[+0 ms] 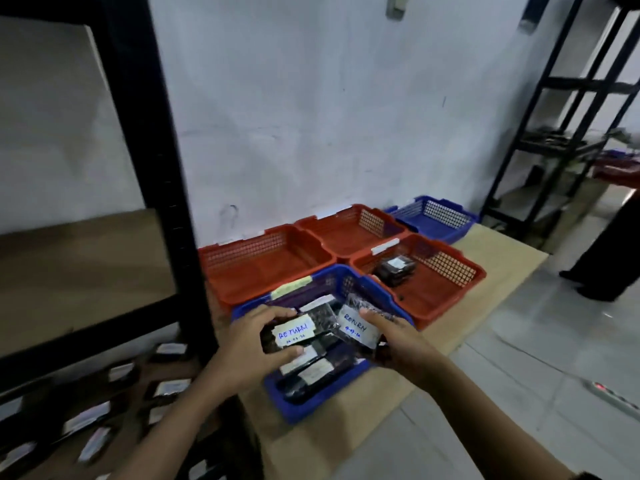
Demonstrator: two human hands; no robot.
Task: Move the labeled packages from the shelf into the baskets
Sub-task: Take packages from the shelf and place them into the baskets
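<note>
the left hand [249, 344] is gripping a dark plastic-wrapped package [294, 332] with a white label reading "return", fingers curled over its top edge and thumb under it. the right hand [398, 337] is holding a second "return" package [360, 322], fingers wrapped under it. both packages are hovering over the near blue basket [332, 407], which is holding more labeled packages. a red basket [446, 292] just beyond is holding one package [394, 268]. more labeled packages [86, 420] are lying on the black shelf [166, 168] at left.
</note>
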